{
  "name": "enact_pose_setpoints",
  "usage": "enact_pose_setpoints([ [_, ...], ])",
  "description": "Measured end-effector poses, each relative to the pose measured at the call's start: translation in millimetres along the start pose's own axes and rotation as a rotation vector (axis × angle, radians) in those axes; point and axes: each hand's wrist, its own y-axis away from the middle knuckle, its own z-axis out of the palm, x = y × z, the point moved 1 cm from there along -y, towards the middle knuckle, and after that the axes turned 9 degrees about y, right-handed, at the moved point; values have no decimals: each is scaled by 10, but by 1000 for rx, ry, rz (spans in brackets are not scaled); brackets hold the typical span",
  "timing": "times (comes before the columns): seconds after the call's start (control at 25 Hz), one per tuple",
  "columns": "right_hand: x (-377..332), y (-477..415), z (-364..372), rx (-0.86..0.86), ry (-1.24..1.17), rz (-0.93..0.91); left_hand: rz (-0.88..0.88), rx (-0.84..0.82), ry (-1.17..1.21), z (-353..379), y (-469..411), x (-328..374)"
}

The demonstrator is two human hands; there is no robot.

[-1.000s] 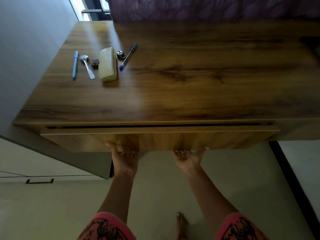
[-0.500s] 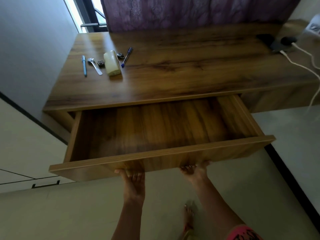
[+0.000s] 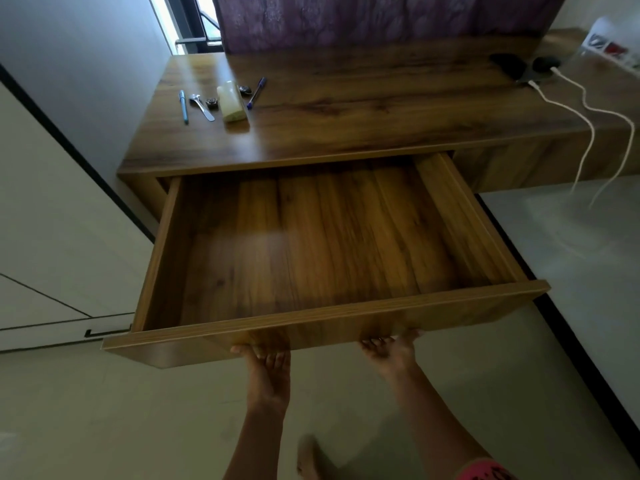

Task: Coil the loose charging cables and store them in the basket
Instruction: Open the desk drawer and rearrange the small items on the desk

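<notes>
Two white charging cables (image 3: 585,109) run from black plugs (image 3: 545,64) at the desk's far right corner and hang over its edge toward the floor. A wide wooden drawer (image 3: 311,323) stands pulled far out of the desk, with nothing inside it. My left hand (image 3: 268,367) grips the underside of the drawer front near its middle, fingers curled up under the panel. My right hand (image 3: 391,349) holds the same lower edge a little further right. No basket is in sight.
On the wooden desk (image 3: 363,109), far left, lie a blue pen (image 3: 183,106), a spoon (image 3: 202,106), a pale yellow case (image 3: 230,101) and a purple pen (image 3: 256,92). A white multi-socket strip (image 3: 613,46) sits far right. A purple curtain hangs behind; a white cupboard stands left.
The drawer went from nearly closed to pulled far out, both hands drawing its front toward me. The view has risen, bringing the white cables on the right into sight.
</notes>
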Motion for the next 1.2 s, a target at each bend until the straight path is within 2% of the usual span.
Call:
enact_pose_setpoints([
  [0.28,33,148,-216,-75,41,1,2,-45,-32,-160,80,-1],
  [0.44,24,236,-328,-39,235,15,-15,5,-131,-249,162,56],
  [0.56,28,471,-401,-39,475,-25,-115,-45,-321,-239,508,7],
  [0.68,34,859,-326,-92,643,-137,-177,-235,-660,-30,1030,-120],
  [0.76,-18,1163,-108,-179,737,-206,-98,-359,-803,269,1312,-103],
  [0.88,-209,1557,388,-304,811,-319,86,-491,-891,834,1604,66],
  [1.0,-420,1788,902,-394,843,-474,270,-504,-907,1296,1696,326],
  [1.2,-590,1816,1613,-432,916,-624,503,-498,-932,1808,1587,814],
])
